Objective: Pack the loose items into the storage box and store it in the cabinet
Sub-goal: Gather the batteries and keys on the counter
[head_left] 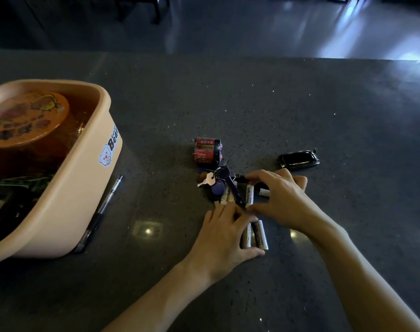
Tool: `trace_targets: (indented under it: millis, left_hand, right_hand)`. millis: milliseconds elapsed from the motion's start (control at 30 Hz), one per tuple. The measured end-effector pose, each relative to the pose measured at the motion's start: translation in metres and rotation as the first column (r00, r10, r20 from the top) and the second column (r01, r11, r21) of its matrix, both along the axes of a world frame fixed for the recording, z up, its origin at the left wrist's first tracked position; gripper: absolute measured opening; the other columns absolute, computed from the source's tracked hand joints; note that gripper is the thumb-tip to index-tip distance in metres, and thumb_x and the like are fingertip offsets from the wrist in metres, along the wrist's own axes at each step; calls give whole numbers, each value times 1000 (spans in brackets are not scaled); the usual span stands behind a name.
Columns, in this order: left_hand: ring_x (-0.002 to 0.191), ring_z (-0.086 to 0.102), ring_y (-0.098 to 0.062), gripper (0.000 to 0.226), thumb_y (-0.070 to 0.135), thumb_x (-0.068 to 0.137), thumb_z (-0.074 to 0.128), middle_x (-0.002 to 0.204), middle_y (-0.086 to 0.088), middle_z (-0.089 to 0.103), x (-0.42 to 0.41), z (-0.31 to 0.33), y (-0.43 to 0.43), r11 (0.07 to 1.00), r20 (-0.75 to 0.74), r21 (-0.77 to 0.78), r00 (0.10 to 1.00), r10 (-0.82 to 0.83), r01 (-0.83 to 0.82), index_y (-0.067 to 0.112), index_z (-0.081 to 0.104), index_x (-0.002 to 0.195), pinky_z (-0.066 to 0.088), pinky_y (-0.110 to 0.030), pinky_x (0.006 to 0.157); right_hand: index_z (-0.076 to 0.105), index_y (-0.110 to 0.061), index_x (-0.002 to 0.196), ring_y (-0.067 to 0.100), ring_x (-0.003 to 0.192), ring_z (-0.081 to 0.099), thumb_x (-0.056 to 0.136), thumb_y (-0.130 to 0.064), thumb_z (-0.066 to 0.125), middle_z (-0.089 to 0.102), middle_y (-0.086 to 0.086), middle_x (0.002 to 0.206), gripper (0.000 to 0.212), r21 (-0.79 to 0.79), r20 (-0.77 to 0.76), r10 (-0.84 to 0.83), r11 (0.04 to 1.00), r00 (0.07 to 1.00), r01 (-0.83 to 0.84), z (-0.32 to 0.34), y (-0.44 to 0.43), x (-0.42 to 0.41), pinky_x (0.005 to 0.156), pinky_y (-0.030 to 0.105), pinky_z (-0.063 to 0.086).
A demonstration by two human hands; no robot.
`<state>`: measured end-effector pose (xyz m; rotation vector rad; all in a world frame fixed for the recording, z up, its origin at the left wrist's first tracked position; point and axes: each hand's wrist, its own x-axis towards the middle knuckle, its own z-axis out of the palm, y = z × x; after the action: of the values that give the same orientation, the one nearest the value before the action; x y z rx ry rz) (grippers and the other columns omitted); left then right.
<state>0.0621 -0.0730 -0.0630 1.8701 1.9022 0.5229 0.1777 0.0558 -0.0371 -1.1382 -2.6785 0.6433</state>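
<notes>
Loose items are being gathered on the surface [252, 104], right of the storage box [84, 188].
A white battery [249, 196] is pinched end to end by the right hand [283, 200]. Two more batteries [258, 236] are partly covered by the left hand [222, 238], fingers nearly straight; grip cannot be told. Keys [216, 180], red battery pack [206, 150] and black fob [298, 159] lie near; pen [103, 207] just beside the box.

Bare L hand [224, 232] is laid palm-down w/ fingers nearly straight & thumb out, while bare R hand [283, 200] is arched, index & thumb curled round the ends of a white cylindrical battery [249, 196], both forearms extended fwd.
</notes>
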Motion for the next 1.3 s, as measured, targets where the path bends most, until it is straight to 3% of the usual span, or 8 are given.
trace_targets:
  millis: [133,267,500,733,867,1067,1200,1300]
  left_hand:
    - [110,32,-4,58,53,71,66,117,9,36,-30,2,-13,1000,54,-24,999,8,-6,35,44,122,26,-19,96]
    - [107,36,2,58,48,73,68,112,14,32,-59,6,-26,997,116,-53,992,57,-51,32,46,124,30,-8,90]
    - [114,34,2,66,45,72,70,125,12,31,-59,9,-27,998,131,-63,991,27,-18,31,41,130,29,-11,96]
    - [113,36,1,65,41,74,70,124,13,35,-54,10,-23,998,156,-63,987,32,-23,28,41,131,27,-7,94]
    - [107,36,4,63,43,73,70,116,15,35,-49,9,-20,998,149,-37,987,57,-52,26,44,128,24,4,82]
    - [98,46,1,62,42,68,73,110,9,44,-60,38,-22,993,166,46,981,97,-106,21,52,122,38,-7,87]
    - [94,52,-2,64,46,65,69,108,4,51,-85,82,-30,983,71,147,993,99,-109,16,56,120,44,-13,84]
    - [90,54,-2,60,42,63,72,103,8,52,-110,111,-45,964,-3,222,988,155,-150,19,59,116,44,-11,82]
  right_hand:
    - [48,-26,127,13,103,45,70,-31,75,55,-5,115,63,-118,-41,56,991,998,-61,2,0,-11,88,28,32]
    - [41,-26,134,14,102,49,70,-29,77,47,-3,117,74,-176,-33,70,981,997,-75,-2,-7,-20,87,29,44]
    - [46,-26,125,0,91,44,69,-34,76,49,-10,116,64,-137,-151,-9,990,988,-12,-12,-14,-26,68,-1,32]
    - [48,-26,122,3,92,51,73,-34,72,52,-11,113,56,-153,-177,-43,988,983,15,-14,-18,-28,73,14,39]
    - [49,-29,119,0,87,50,67,-33,76,50,-15,107,58,-174,-136,1,984,991,-25,-5,-15,-16,64,3,35]
    - [46,-37,114,-10,81,53,64,-33,79,51,-23,99,60,-209,-176,84,970,981,-121,30,-19,-16,66,4,42]
    - [41,-41,114,-17,82,50,59,-48,71,53,-23,99,63,-189,-224,219,946,950,-262,67,-29,-39,66,4,41]
    - [41,-38,117,-17,85,50,62,-44,70,54,-22,101,63,-170,-245,319,916,916,-364,90,-39,-64,69,1,39]
